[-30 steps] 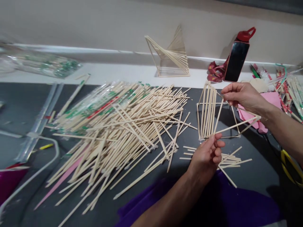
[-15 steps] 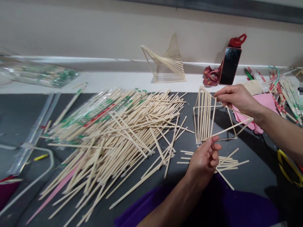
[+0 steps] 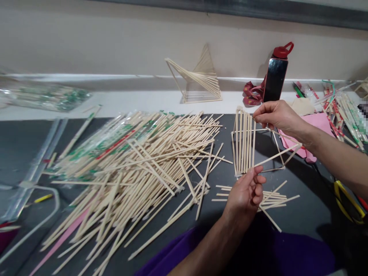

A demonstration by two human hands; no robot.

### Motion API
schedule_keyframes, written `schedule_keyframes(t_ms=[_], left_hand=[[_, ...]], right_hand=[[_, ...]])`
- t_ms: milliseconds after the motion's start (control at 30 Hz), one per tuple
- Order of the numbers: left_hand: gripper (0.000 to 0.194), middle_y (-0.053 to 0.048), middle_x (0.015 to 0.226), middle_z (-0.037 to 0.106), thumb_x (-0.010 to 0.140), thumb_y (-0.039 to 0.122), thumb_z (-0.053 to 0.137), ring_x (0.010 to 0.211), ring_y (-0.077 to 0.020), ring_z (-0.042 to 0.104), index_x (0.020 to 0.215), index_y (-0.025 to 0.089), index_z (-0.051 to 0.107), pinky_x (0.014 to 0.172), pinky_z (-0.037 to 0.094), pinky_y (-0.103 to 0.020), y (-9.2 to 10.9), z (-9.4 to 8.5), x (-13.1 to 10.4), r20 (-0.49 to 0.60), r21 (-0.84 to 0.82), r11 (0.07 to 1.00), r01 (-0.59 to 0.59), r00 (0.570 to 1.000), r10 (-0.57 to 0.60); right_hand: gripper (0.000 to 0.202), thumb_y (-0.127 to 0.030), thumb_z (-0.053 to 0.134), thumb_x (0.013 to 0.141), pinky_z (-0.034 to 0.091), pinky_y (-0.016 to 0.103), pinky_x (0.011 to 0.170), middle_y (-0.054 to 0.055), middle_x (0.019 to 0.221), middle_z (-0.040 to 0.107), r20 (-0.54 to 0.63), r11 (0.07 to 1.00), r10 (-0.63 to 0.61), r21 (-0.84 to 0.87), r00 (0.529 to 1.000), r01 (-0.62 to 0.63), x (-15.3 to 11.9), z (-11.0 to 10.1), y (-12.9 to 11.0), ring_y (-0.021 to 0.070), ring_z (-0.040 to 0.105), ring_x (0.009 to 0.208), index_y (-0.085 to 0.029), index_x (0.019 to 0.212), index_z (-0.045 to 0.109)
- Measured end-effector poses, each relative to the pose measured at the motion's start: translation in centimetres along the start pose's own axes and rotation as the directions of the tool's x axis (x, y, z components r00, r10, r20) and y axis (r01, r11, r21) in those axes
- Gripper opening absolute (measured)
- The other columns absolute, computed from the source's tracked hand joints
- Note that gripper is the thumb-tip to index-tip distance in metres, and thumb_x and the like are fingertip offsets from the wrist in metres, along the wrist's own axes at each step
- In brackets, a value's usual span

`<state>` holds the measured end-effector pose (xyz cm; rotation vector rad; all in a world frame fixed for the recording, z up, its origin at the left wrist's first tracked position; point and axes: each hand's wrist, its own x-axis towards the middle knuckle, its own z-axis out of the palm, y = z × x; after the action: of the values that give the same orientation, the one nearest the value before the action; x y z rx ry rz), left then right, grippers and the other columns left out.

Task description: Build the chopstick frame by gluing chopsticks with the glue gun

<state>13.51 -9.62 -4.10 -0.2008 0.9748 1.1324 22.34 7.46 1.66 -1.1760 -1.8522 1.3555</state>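
Observation:
A box-like frame of thin wooden sticks point(image 3: 244, 143) stands on the dark table, with several sticks set side by side across its left part. Both hands hold one wooden stick point(image 3: 253, 143) beside that row. My right hand point(image 3: 277, 115) pinches its upper end at the frame's far edge. At the near edge, my left hand point(image 3: 244, 191) has thumb and forefinger closed on the lower end, the other fingers curled. The fingertips hide the stick's ends, so I cannot tell whether they touch the frame. Several short loose sticks point(image 3: 276, 197) lie partly behind my left hand.
Left of the frame spreads a large pile of loose sticks point(image 3: 161, 165) with plastic-wrapped chopsticks point(image 3: 112, 142). A finished-looking stick model point(image 3: 201, 80) stands on the back ledge. A phone point(image 3: 276, 80) leans on a red-capped bottle point(image 3: 281, 51). Yellow-handled pliers point(image 3: 346, 203) and pink cloth point(image 3: 319, 126) lie right.
The whole scene has shifted slightly left as the camera turned. Both hands keep nearly the same place and grip on the stick at the frame.

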Motion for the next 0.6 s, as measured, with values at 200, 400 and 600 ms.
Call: schedule_keyframes(t_ms=[200, 400, 600], left_hand=[[0.031, 0.002, 0.052, 0.054, 0.101, 0.019, 0.037, 0.031, -0.0021, 0.037, 0.086, 0.008, 0.062, 0.028, 0.02, -0.011, -0.05, 0.03, -0.02, -0.002, -0.009, 1.0, -0.005, 1.0, 0.005], [0.031, 0.002, 0.052, 0.053, 0.101, 0.02, 0.037, 0.03, -0.002, 0.035, 0.085, 0.008, 0.062, 0.028, 0.019, -0.011, -0.17, 0.07, 0.03, 0.003, -0.013, 1.0, -0.019, 1.0, 0.019], [0.029, 0.002, 0.053, 0.054, 0.1, 0.02, 0.04, 0.031, -0.0018, 0.035, 0.085, 0.009, 0.062, 0.029, 0.02, -0.011, -0.31, 0.03, 0.12, 0.021, -0.003, 0.999, -0.034, 0.999, 0.034]], right_hand=[[0.009, -0.005, 0.067, 0.072, 0.033, 0.019, 0.037, -0.002, 0.055, 0.058, 0.002, 1.0, -0.011, 0.016, 1.0, 0.011, 0.35, 0.24, 0.11, 0.0049, 0.051, 0.045, -0.013, 0.068, 0.065], [0.011, -0.003, 0.064, 0.074, 0.032, 0.019, 0.036, 0.001, 0.064, 0.064, -0.009, 0.997, 0.04, 0.063, 0.999, -0.039, 0.34, 0.16, 0.49, 0.005, 0.052, 0.047, -0.013, 0.074, 0.065], [0.011, -0.004, 0.064, 0.075, 0.032, 0.018, 0.037, 0.001, 0.065, 0.065, 0.007, 0.997, 0.052, 0.051, 0.999, -0.053, 0.34, 0.07, 0.83, 0.0054, 0.053, 0.046, -0.015, 0.07, 0.063]])
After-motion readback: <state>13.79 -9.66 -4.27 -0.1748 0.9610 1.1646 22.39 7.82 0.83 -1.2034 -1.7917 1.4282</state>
